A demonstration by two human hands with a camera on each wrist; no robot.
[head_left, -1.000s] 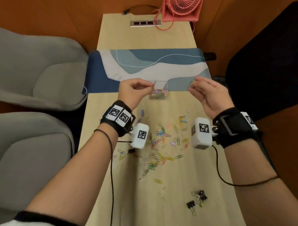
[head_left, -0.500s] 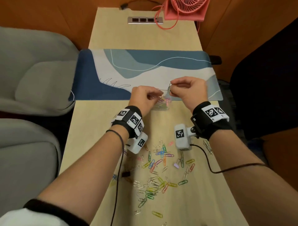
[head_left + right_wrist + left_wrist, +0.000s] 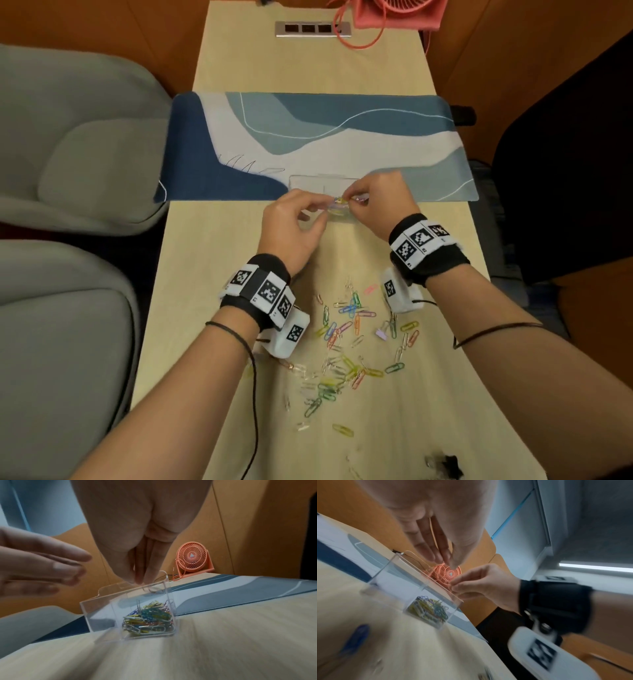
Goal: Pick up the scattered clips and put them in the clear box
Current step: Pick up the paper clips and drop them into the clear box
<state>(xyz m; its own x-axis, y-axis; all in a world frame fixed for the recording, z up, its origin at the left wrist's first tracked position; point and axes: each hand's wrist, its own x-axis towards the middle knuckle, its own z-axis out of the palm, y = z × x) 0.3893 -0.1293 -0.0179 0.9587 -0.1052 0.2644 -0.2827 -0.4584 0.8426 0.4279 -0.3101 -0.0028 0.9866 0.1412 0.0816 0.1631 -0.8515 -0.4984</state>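
Both hands meet over the clear box [image 3: 337, 214], which stands at the near edge of the blue mat [image 3: 212, 161], its hinged lid folded back toward 12 o'clock. The right hand [image 3: 378, 202] is the nearer grip: its fingertips [image 3: 139, 580] are pressed together at the box's open rim, directly above the colored clips already inside (whether a clip is pinched between them cannot be told). The left hand [image 3: 291, 226], fingers loosely spread and holding nothing, hovers just at 9 o'clock of the box. The scattered clips [image 3: 349, 337] lie on the table [image 3: 219, 274] toward 6 o'clock of both hands, between the wrists. Any release looks likely to fall straight down.
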